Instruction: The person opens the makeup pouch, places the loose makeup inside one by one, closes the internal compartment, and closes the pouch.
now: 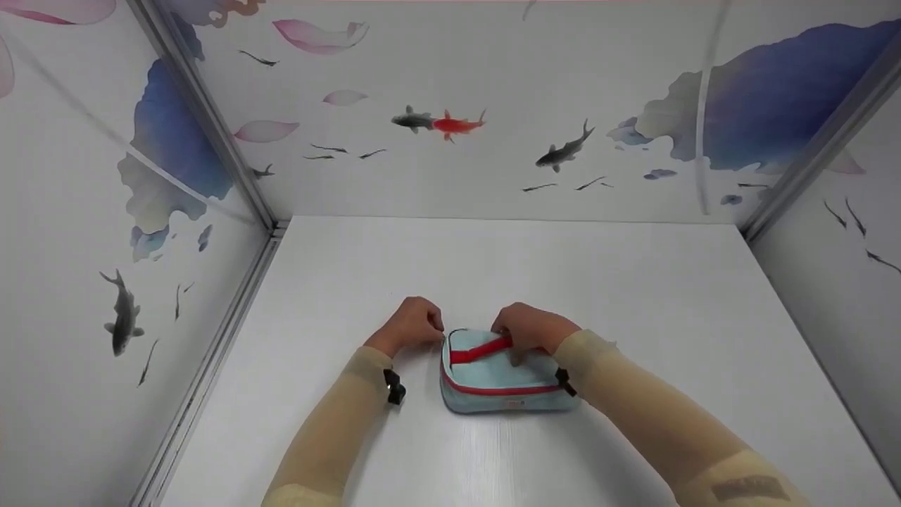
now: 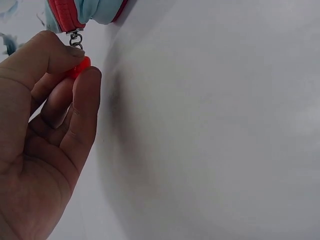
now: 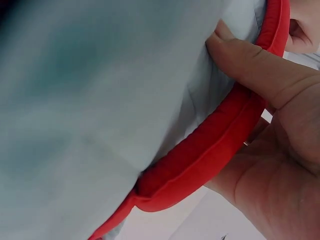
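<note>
A light blue zippered bag (image 1: 486,403) with red trim lies on the white table. My left hand (image 1: 415,324) is at its far left corner. In the left wrist view, the left thumb and fingers pinch a red zipper pull (image 2: 83,65), which hangs by small metal links (image 2: 75,40) from the bag's corner. My right hand (image 1: 536,328) grips the bag from its far right side. In the right wrist view, the right thumb (image 3: 245,60) crosses the red carry handle (image 3: 200,162) and presses on the top; its other fingers are mostly hidden behind the handle.
The white table (image 1: 352,260) spreads around the bag on all sides. White panels printed with fish and petals stand behind it (image 1: 457,176) and at both sides, joined by grey metal posts (image 1: 204,105). Black wrist cameras (image 1: 394,387) sit on both sleeves.
</note>
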`<action>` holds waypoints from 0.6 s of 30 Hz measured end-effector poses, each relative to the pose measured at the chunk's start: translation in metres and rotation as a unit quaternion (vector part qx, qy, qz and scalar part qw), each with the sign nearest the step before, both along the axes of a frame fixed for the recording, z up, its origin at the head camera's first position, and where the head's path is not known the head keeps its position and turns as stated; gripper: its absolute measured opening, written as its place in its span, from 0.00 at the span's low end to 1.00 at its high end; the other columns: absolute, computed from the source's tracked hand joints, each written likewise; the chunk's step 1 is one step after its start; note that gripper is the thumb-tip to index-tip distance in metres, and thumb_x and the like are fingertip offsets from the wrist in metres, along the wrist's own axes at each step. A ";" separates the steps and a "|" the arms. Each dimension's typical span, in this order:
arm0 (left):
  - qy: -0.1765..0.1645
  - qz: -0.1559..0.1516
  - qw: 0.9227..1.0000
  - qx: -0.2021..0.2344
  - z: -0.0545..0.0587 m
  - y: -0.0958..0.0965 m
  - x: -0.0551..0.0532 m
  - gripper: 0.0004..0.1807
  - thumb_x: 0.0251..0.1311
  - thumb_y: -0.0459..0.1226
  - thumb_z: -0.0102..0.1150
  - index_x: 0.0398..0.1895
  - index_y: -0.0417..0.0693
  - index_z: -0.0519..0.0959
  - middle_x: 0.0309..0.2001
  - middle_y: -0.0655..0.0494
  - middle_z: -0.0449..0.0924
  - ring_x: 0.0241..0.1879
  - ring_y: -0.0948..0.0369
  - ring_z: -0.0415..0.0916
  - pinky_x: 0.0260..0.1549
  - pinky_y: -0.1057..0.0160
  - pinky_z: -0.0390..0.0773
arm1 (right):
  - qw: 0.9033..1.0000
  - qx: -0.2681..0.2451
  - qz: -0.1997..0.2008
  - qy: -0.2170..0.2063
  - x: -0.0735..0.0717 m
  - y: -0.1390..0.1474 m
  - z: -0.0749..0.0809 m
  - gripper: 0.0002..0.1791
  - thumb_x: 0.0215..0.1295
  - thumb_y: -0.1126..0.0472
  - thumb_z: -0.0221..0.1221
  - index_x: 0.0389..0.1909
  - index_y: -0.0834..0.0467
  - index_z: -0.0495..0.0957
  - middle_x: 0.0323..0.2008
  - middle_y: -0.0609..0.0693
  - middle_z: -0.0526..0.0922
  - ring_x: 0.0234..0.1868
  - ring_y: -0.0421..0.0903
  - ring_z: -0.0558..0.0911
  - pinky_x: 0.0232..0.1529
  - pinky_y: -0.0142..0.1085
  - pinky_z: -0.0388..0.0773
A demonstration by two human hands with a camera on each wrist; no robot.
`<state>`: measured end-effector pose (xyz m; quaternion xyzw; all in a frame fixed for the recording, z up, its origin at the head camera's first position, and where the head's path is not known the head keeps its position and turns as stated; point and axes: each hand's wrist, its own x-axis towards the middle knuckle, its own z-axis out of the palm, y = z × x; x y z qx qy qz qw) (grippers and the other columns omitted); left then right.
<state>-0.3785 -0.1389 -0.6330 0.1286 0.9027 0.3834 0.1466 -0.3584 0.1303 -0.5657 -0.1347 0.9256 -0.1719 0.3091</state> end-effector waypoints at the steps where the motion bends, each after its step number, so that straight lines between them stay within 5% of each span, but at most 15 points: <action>1: 0.003 -0.004 1.000 0.003 0.000 0.000 -0.001 0.06 0.56 0.34 0.73 0.25 0.54 0.87 0.29 0.56 0.84 0.32 0.57 0.77 0.33 0.61 0.79 | 1.000 0.000 -0.002 0.000 0.000 0.000 0.000 0.32 0.59 0.67 0.76 0.65 0.50 0.82 0.59 0.49 0.83 0.59 0.51 0.79 0.66 0.55 0.80; 18: 0.018 -0.063 0.997 0.034 -0.004 0.008 -0.022 0.05 0.57 0.32 0.71 0.25 0.50 0.90 0.28 0.56 0.87 0.28 0.61 0.77 0.31 0.64 0.79 | 1.000 -0.013 0.010 0.002 -0.001 0.002 -0.001 0.30 0.58 0.67 0.77 0.62 0.52 0.83 0.56 0.49 0.85 0.56 0.50 0.81 0.62 0.52 0.83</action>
